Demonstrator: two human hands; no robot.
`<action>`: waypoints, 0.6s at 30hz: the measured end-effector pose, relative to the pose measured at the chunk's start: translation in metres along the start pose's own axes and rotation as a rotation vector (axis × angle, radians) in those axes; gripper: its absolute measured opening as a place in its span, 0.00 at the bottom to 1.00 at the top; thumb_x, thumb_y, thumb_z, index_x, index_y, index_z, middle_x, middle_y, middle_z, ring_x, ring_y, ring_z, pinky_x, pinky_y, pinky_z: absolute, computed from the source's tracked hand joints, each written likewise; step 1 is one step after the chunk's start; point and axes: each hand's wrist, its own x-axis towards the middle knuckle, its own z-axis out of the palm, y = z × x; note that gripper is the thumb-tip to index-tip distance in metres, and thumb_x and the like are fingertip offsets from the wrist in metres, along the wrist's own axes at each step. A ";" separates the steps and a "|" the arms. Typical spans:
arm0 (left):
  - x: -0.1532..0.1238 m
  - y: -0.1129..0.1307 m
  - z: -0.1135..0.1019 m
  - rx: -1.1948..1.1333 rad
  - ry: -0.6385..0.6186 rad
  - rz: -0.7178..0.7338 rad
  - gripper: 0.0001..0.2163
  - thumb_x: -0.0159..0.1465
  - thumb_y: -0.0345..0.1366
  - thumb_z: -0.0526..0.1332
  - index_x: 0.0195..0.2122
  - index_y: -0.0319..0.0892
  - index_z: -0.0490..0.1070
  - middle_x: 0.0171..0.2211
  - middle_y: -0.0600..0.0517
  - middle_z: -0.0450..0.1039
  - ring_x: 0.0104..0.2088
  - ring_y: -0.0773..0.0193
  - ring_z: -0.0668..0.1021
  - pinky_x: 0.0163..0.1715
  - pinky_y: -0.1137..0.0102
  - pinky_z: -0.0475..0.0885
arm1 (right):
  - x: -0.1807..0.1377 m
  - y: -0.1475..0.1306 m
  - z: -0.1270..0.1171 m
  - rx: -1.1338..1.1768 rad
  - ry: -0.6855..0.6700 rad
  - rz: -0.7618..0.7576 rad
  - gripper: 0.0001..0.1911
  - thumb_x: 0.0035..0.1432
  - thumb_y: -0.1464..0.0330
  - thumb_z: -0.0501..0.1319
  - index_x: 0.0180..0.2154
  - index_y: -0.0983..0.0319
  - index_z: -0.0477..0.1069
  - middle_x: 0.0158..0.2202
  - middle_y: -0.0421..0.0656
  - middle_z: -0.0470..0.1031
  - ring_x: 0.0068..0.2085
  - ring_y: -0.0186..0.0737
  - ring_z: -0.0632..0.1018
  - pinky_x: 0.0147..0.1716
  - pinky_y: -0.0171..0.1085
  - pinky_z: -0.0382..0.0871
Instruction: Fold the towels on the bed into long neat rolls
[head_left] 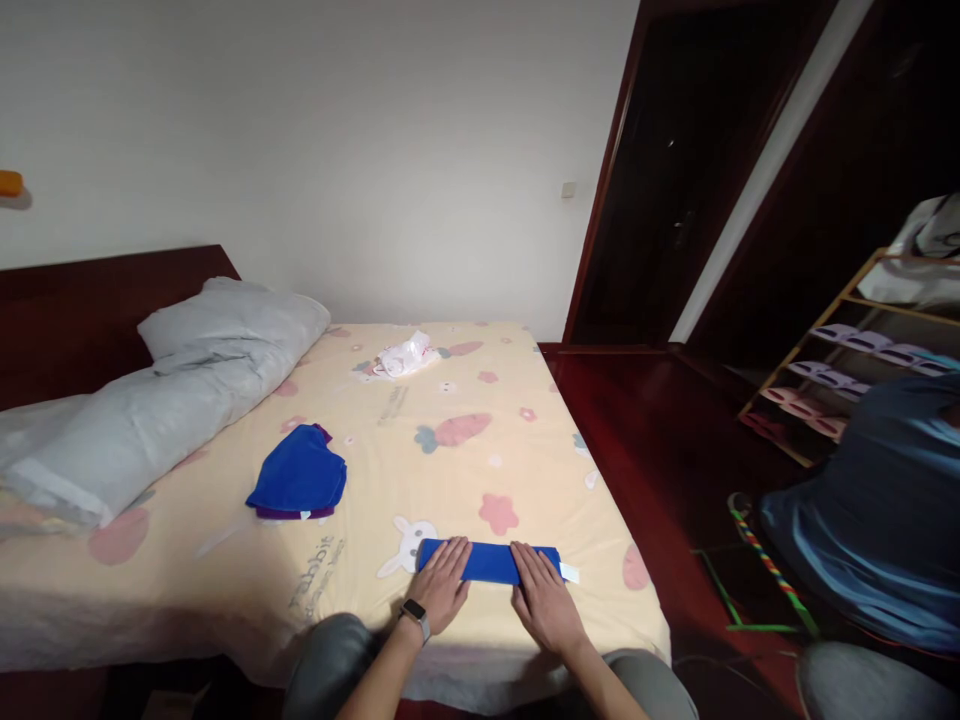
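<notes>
A blue cloth (491, 562) folded into a narrow strip lies on the bed sheet (465, 470) near the bed's front edge, a small white tag at its right end. My left hand (442, 588), with a watch on the wrist, lies flat and open on the strip's left part. My right hand (544, 600) rests flat and open on its right part. Farther back on the left sits a loose pile of blue and purple cloths (298, 485).
A grey duvet and pillow (150, 390) lie along the bed's left side. A crumpled white plastic bag (405, 357) sits near the far end. To the right are dark red floor, a shoe rack (847, 380), and another person's blue-clad back (877, 510).
</notes>
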 end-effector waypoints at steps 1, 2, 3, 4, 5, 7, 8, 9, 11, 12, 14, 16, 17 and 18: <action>-0.005 -0.005 -0.001 0.008 0.004 -0.001 0.32 0.73 0.39 0.48 0.75 0.46 0.36 0.74 0.50 0.48 0.72 0.59 0.56 0.71 0.60 0.52 | -0.005 0.006 -0.001 -0.005 0.008 0.013 0.37 0.64 0.70 0.51 0.72 0.63 0.46 0.70 0.47 0.59 0.69 0.48 0.63 0.66 0.50 0.61; -0.009 -0.009 -0.002 0.019 0.008 -0.003 0.31 0.73 0.39 0.48 0.75 0.46 0.36 0.74 0.51 0.48 0.72 0.60 0.56 0.71 0.60 0.53 | -0.009 0.012 0.000 -0.009 0.015 0.024 0.37 0.64 0.71 0.51 0.72 0.63 0.46 0.70 0.47 0.59 0.68 0.48 0.64 0.66 0.50 0.62; -0.013 -0.013 -0.002 0.031 0.011 -0.005 0.31 0.73 0.37 0.47 0.75 0.46 0.36 0.74 0.51 0.49 0.72 0.60 0.56 0.71 0.61 0.53 | -0.012 0.018 0.001 -0.015 0.020 0.031 0.37 0.64 0.71 0.51 0.72 0.63 0.47 0.70 0.47 0.59 0.68 0.48 0.64 0.66 0.50 0.62; -0.016 -0.017 -0.002 0.042 0.012 -0.009 0.31 0.72 0.36 0.47 0.75 0.46 0.38 0.73 0.51 0.49 0.72 0.60 0.57 0.71 0.60 0.54 | -0.016 0.024 0.003 -0.021 0.023 0.037 0.36 0.64 0.71 0.51 0.72 0.63 0.48 0.70 0.46 0.60 0.68 0.48 0.65 0.66 0.50 0.62; -0.019 -0.020 -0.002 0.049 0.009 -0.016 0.31 0.72 0.34 0.48 0.74 0.46 0.40 0.73 0.51 0.50 0.71 0.60 0.58 0.71 0.60 0.54 | -0.018 0.028 0.005 -0.026 0.025 0.040 0.36 0.64 0.71 0.51 0.71 0.62 0.50 0.69 0.46 0.61 0.67 0.48 0.66 0.66 0.50 0.62; -0.021 -0.025 -0.003 0.039 -0.010 -0.047 0.31 0.70 0.30 0.48 0.74 0.46 0.45 0.72 0.50 0.53 0.71 0.59 0.59 0.71 0.60 0.56 | -0.021 0.036 0.010 -0.032 0.019 0.042 0.34 0.64 0.71 0.52 0.70 0.62 0.54 0.68 0.46 0.63 0.66 0.48 0.68 0.65 0.49 0.64; -0.022 -0.027 -0.004 0.022 -0.025 -0.069 0.31 0.68 0.28 0.48 0.73 0.46 0.48 0.72 0.50 0.54 0.71 0.59 0.60 0.71 0.60 0.56 | -0.021 0.040 0.012 -0.032 0.015 0.042 0.33 0.64 0.71 0.52 0.70 0.61 0.56 0.67 0.46 0.64 0.65 0.48 0.69 0.64 0.49 0.65; -0.022 -0.029 -0.004 -0.002 -0.043 -0.091 0.32 0.67 0.25 0.48 0.73 0.46 0.51 0.72 0.51 0.55 0.70 0.59 0.61 0.71 0.60 0.56 | -0.021 0.042 0.014 -0.032 0.010 0.040 0.32 0.64 0.71 0.52 0.69 0.61 0.58 0.67 0.46 0.65 0.64 0.48 0.70 0.64 0.48 0.66; -0.021 -0.032 -0.007 -0.067 -0.060 -0.138 0.34 0.64 0.21 0.47 0.71 0.47 0.55 0.71 0.52 0.57 0.70 0.59 0.62 0.71 0.60 0.57 | -0.021 0.046 0.018 -0.033 0.007 0.033 0.32 0.62 0.73 0.52 0.68 0.60 0.60 0.65 0.46 0.67 0.64 0.48 0.71 0.63 0.48 0.67; -0.021 -0.033 -0.009 -0.105 -0.053 -0.159 0.34 0.62 0.20 0.46 0.70 0.47 0.57 0.70 0.53 0.58 0.69 0.59 0.63 0.70 0.59 0.57 | -0.020 0.046 0.019 -0.038 0.012 0.032 0.32 0.62 0.74 0.51 0.67 0.60 0.61 0.65 0.46 0.68 0.63 0.47 0.72 0.62 0.48 0.67; -0.021 -0.035 -0.015 -0.185 -0.028 -0.189 0.33 0.61 0.20 0.46 0.68 0.48 0.62 0.69 0.53 0.62 0.68 0.56 0.65 0.70 0.58 0.58 | -0.018 0.046 0.018 -0.053 0.029 0.029 0.33 0.59 0.78 0.48 0.66 0.61 0.63 0.63 0.47 0.70 0.62 0.47 0.73 0.61 0.49 0.68; -0.020 -0.035 -0.023 -0.278 -0.012 -0.225 0.31 0.61 0.21 0.49 0.64 0.48 0.67 0.66 0.52 0.66 0.67 0.54 0.67 0.70 0.57 0.58 | -0.014 0.044 0.013 -0.053 0.037 0.028 0.33 0.58 0.80 0.47 0.64 0.62 0.65 0.62 0.47 0.72 0.60 0.47 0.74 0.60 0.49 0.69; -0.019 -0.036 -0.027 -0.337 -0.014 -0.254 0.29 0.61 0.22 0.51 0.62 0.47 0.69 0.65 0.51 0.68 0.66 0.54 0.68 0.70 0.57 0.58 | -0.012 0.042 0.008 -0.038 0.036 0.031 0.32 0.58 0.80 0.48 0.63 0.62 0.66 0.61 0.48 0.73 0.60 0.48 0.75 0.60 0.50 0.69; -0.017 -0.036 -0.032 -0.397 -0.017 -0.287 0.28 0.60 0.22 0.53 0.60 0.47 0.71 0.64 0.50 0.70 0.66 0.54 0.68 0.70 0.57 0.57 | -0.009 0.041 0.002 -0.009 0.029 0.041 0.31 0.58 0.79 0.50 0.62 0.62 0.67 0.61 0.49 0.74 0.59 0.49 0.76 0.60 0.50 0.69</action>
